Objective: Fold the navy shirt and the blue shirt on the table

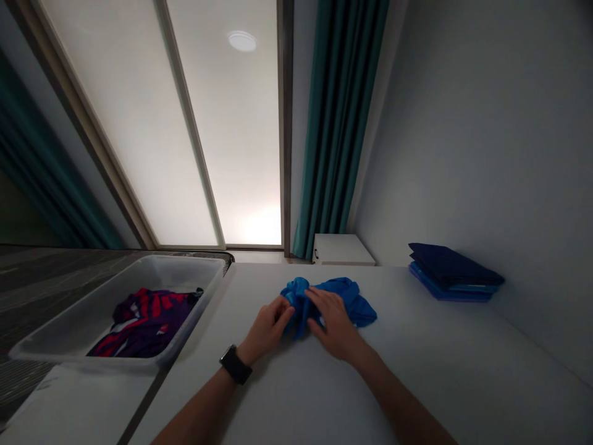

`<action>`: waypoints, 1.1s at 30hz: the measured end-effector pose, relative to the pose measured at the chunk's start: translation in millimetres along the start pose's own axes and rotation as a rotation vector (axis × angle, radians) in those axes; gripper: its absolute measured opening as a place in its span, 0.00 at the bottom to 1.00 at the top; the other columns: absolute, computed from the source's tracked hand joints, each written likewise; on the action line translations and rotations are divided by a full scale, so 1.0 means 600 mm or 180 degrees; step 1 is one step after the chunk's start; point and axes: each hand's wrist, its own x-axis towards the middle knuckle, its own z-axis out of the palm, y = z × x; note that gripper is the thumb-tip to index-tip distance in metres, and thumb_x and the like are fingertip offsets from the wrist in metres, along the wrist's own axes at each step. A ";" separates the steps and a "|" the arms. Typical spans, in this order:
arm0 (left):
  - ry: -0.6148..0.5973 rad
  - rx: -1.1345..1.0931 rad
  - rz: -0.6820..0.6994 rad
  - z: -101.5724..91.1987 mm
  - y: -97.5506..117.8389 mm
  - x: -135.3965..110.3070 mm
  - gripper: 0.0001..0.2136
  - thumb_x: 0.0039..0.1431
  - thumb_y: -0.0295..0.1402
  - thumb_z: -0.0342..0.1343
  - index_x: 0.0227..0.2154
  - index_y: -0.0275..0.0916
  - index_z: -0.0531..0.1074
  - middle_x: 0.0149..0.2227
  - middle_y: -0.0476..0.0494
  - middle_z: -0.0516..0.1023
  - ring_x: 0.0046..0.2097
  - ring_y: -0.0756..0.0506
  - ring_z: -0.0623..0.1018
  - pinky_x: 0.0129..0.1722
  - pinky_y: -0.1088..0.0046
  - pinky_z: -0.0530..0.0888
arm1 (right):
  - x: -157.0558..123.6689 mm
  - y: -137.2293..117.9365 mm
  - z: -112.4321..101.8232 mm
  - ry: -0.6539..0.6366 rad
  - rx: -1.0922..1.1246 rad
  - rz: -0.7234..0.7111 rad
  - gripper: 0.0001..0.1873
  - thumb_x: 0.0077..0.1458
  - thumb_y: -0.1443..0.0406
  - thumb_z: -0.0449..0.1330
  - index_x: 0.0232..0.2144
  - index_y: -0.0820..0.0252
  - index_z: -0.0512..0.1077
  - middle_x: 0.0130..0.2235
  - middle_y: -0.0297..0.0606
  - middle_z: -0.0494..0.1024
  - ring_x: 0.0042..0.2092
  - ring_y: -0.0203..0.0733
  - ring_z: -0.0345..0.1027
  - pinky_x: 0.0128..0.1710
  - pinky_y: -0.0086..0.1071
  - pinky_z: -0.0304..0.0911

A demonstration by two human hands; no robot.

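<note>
A crumpled bright blue garment [340,298] lies on the white table [417,371] in front of me. My left hand [269,327], with a dark watch on its wrist, has its fingers curled and pinched on the garment's left edge. My right hand [334,326] rests on the cloth with fingers pressed onto and around its middle fold. Both hands touch the garment close together.
A grey plastic bin [60,334] to the left holds a red and purple striped garment [143,321]. A stack of folded dark blue clothes [451,272] sits at the table's right, by the wall. A small white cabinet [343,250] and teal curtain [338,123] stand behind the table.
</note>
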 end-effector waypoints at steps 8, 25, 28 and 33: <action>-0.0417 0.0686 0.0225 -0.008 0.001 -0.004 0.17 0.67 0.42 0.41 0.25 0.39 0.65 0.21 0.53 0.62 0.25 0.51 0.63 0.29 0.74 0.62 | -0.002 0.021 0.028 -0.0341 -0.0100 0.0243 0.21 0.52 0.75 0.54 0.47 0.55 0.73 0.49 0.44 0.73 0.53 0.51 0.59 0.55 0.46 0.52; -0.0715 0.2021 0.0330 0.038 -0.017 0.006 0.14 0.61 0.33 0.49 0.49 0.41 0.68 0.43 0.41 0.73 0.45 0.41 0.71 0.47 0.63 0.63 | -0.005 0.032 -0.003 0.0414 0.1874 0.1105 0.21 0.56 0.69 0.46 0.45 0.54 0.74 0.42 0.37 0.78 0.45 0.44 0.67 0.48 0.39 0.60; -0.0581 0.1943 0.0273 0.028 -0.025 0.011 0.10 0.64 0.30 0.43 0.39 0.41 0.70 0.39 0.43 0.74 0.42 0.43 0.71 0.45 0.64 0.63 | -0.003 0.037 -0.003 0.0568 0.1639 0.1178 0.20 0.56 0.69 0.46 0.45 0.54 0.75 0.40 0.38 0.78 0.43 0.44 0.68 0.47 0.40 0.60; -0.0017 0.1502 0.0236 0.005 -0.029 0.013 0.13 0.66 0.35 0.40 0.28 0.40 0.64 0.30 0.46 0.72 0.34 0.45 0.70 0.41 0.65 0.65 | -0.008 0.076 0.002 0.0656 0.0647 0.1169 0.19 0.58 0.68 0.47 0.44 0.55 0.75 0.35 0.39 0.76 0.39 0.45 0.67 0.47 0.43 0.55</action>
